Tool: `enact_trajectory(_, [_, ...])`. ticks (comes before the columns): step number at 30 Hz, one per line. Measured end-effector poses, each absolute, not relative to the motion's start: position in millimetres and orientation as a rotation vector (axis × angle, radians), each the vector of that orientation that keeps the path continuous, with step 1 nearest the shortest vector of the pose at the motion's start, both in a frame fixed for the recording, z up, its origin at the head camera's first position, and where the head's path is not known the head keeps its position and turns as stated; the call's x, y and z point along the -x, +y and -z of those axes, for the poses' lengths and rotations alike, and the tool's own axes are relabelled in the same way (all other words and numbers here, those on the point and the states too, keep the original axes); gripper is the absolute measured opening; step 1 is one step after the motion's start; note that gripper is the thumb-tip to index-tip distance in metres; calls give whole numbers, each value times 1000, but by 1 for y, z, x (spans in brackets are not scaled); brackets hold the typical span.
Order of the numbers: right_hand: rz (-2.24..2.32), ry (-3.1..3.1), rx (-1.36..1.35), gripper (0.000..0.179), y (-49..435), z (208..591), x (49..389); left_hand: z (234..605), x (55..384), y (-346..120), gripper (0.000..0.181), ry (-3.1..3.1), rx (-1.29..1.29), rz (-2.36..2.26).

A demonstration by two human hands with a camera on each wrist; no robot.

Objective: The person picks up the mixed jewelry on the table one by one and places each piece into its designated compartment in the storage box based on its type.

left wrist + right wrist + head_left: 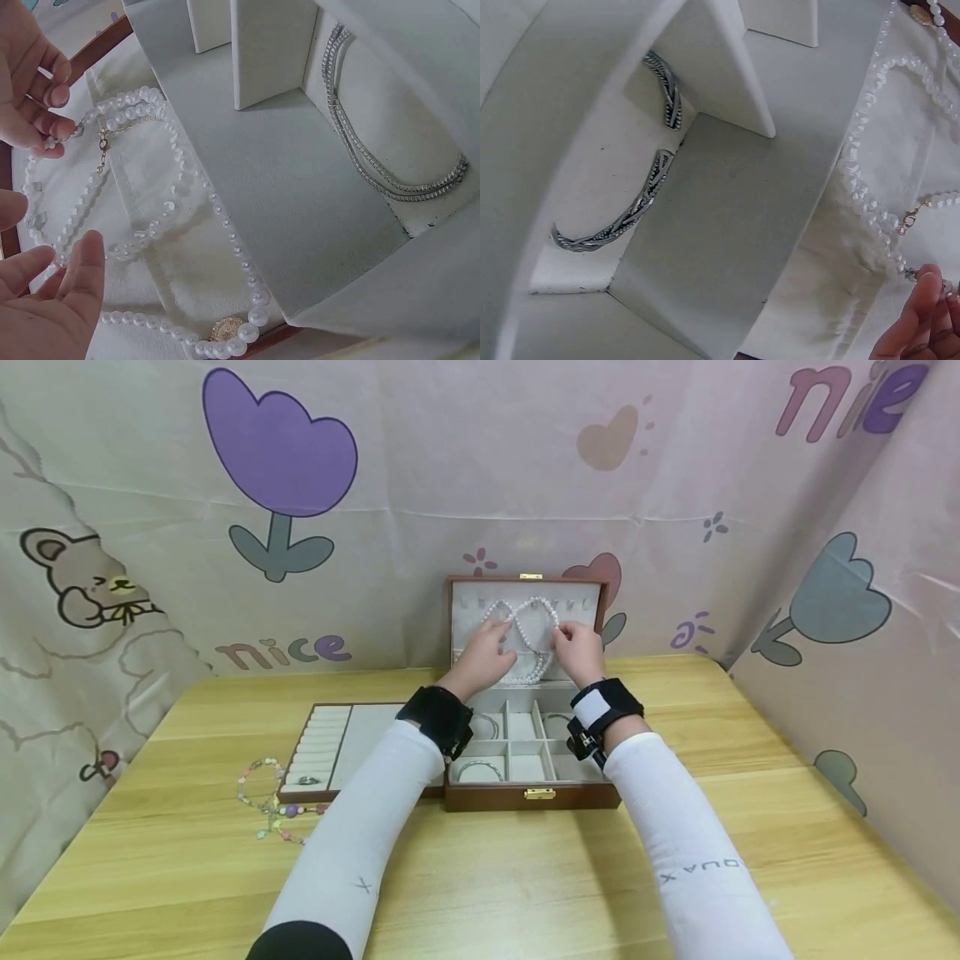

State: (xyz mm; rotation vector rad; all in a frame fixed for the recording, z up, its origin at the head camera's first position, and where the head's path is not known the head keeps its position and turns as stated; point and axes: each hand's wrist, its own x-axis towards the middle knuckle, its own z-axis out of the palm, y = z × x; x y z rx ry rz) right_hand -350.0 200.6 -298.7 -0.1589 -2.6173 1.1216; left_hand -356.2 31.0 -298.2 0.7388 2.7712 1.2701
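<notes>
Colored bead strings [291, 811] on surface [487, 885], near left. Tray [367, 745] just beyond, small silver piece [307, 781] in its ribbed section. Box [487, 797] right of tray, lid [468, 631] raised; silver bangles [636, 210] in compartments. Left hand [482, 656] released, fingers loosely extended at pearl strands [538, 670]; contact unclear. Right hand [581, 652] pinching strand end. Pearl strands against inside of lid. Behind: printed cloth backdrop [450, 460].
</notes>
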Motion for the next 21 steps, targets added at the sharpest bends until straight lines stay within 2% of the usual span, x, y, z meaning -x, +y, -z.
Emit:
enact_trajectory(16, [-1032, -2715, 149, 28, 205, 298, 350, 298, 353, 31, 61, 2782, -750, -1117])
enact_trajectory(21, [-1056, -2708, 122, 28, 203, 296, 348, 296, 353, 29, 55, 2816, -788, -1050])
